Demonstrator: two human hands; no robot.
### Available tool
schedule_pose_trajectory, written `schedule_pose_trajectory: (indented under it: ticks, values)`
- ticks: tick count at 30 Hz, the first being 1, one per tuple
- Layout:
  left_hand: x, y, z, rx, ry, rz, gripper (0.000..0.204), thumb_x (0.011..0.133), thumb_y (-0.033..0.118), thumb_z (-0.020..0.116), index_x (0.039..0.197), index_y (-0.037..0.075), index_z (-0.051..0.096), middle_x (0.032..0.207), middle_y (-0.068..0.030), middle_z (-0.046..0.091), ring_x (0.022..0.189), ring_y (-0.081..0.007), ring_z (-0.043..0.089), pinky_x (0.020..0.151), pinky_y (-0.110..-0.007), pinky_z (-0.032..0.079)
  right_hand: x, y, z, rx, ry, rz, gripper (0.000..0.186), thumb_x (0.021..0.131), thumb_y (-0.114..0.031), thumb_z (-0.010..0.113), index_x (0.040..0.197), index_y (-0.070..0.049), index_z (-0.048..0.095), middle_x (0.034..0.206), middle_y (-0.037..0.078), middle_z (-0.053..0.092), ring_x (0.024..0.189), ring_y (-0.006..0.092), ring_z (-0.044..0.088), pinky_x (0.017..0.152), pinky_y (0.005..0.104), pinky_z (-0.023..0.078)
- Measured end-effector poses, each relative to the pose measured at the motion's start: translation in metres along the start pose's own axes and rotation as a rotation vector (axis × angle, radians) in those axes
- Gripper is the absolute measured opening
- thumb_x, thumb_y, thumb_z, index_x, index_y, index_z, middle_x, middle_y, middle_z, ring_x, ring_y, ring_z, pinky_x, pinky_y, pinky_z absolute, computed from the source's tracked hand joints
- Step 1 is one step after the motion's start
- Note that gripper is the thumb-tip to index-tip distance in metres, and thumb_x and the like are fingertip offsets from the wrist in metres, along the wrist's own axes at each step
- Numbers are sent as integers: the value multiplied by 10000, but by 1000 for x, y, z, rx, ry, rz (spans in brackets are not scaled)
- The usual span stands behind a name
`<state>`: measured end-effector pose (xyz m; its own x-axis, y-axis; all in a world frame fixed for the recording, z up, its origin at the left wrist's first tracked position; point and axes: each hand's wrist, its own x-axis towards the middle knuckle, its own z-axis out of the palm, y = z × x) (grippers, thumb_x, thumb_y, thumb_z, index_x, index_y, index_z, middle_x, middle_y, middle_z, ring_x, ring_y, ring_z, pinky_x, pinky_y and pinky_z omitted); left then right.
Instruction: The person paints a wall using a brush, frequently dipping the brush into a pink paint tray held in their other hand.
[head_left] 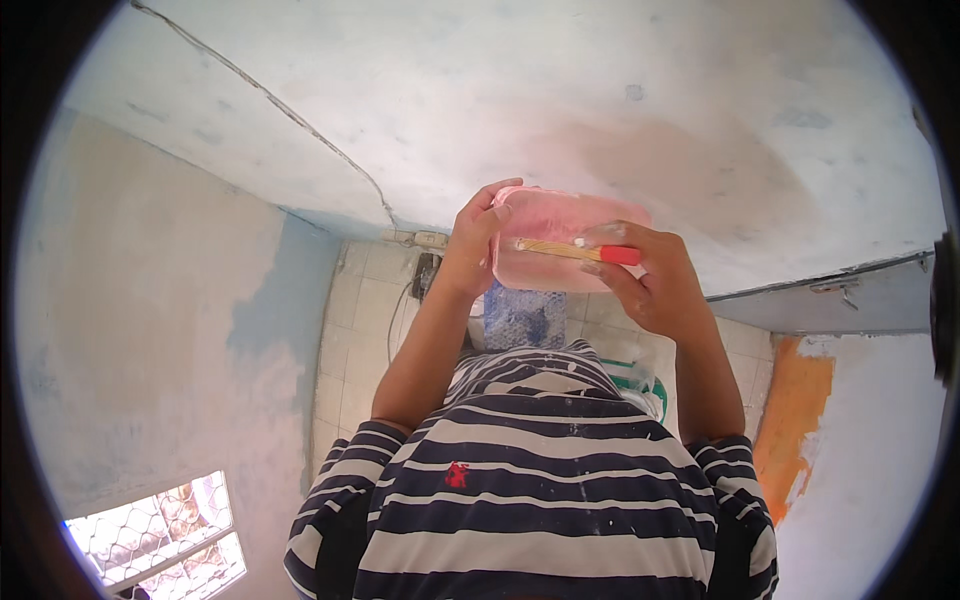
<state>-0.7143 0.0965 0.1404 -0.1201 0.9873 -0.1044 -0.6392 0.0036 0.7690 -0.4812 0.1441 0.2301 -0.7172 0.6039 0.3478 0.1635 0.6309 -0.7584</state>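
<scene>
My left hand grips a pink translucent plastic tub by its left side, the thumb over the rim. The tub is held in front of the wall, and whitish residue coats its inside. My right hand is closed round a slim hand tool with a yellowish wood-like length and a red end. The tool lies across the tub's opening, its red end at the right fingers. Whether it is a brush or a scraper I cannot tell. White smears mark my right fingertips.
Ahead is a pale wall with a damp beige patch and a hanging cable. Below are floor tiles, a bubble-wrapped blue item and a green-rimmed bucket. A meshed window is at lower left.
</scene>
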Motion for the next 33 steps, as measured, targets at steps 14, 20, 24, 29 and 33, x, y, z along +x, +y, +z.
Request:
schedule_pose_trajectory:
  ticks: [14,20,24,29,33]
  values:
    - [4,0,4,25,10,15,529,922,185,603,1383,-38,472,1275,-148,597,1162,-220,600,1007,-361,491,-10,7,-4,33,124,-7,181,884,-117,678,1054,-54,685,915,137,698,775,330,659,703,363,516]
    - [1,-6,-3,137,32,48,553,931,240,639,1385,-32,479,1274,-137,603,1160,-213,599,1001,-364,493,-4,-1,-7,-125,-16,65,191,869,-15,678,1059,0,685,972,158,721,818,265,697,755,307,528]
    - [3,-18,-24,-17,78,39,534,957,298,646,1379,4,505,1290,-122,610,1164,-213,605,1005,-376,496,-7,4,-30,-56,169,-40,176,885,-97,686,1048,-29,680,987,155,715,818,319,689,725,351,538]
    - [-13,-28,-58,-70,-62,86,472,1011,362,515,1313,2,560,1272,-123,641,1174,-231,628,987,-393,528,8,-42,-101,202,402,-312,230,853,25,696,1070,-45,665,1025,197,716,926,309,719,804,396,588]
    - [-8,-31,-58,-153,25,-53,530,1005,409,447,1311,-10,557,1262,-160,652,1161,-279,643,988,-440,530,22,-96,-169,54,478,-650,272,859,46,673,1106,-58,626,1080,244,686,970,388,706,840,482,592]
